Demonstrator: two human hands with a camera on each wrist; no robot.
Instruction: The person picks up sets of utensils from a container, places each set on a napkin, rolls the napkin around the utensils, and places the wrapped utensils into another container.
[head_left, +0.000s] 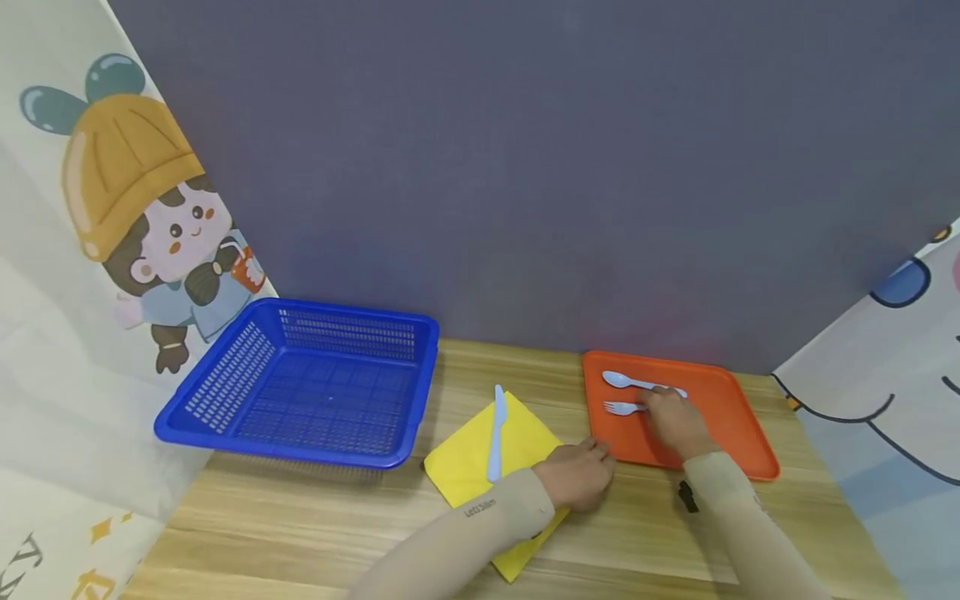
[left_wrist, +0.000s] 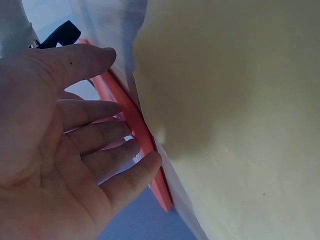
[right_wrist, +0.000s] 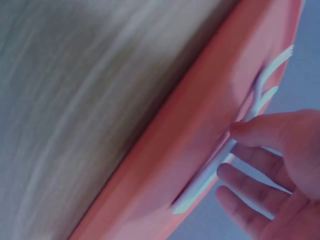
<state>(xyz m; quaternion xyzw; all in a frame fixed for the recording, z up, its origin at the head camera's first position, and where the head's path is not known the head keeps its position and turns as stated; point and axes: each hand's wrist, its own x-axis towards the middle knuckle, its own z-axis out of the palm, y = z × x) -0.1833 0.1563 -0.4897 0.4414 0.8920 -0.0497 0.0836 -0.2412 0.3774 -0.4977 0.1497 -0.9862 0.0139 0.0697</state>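
Note:
An orange tray (head_left: 720,400) lies on the right of the table with a pale blue fork (head_left: 621,408) and spoon (head_left: 618,379) on it. My right hand (head_left: 673,419) is over the tray, thumb and index finger pinching the handle of the fork (right_wrist: 210,167). Its other fingers extend beside the spoon, which lies partly behind. By the tray's front left corner, my left hand (head_left: 581,473) reaches with loosely extended fingers to the tray edge (left_wrist: 134,117) and holds nothing. Left of that hand, a pale blue knife (head_left: 496,437) rests on a yellow napkin (head_left: 528,433).
A blue plastic basket (head_left: 337,396) with slotted walls stands at the left of the wooden table (head_left: 300,517). Behind the table rises a grey partition (head_left: 510,183). Printed cloths hang on the left and right sides.

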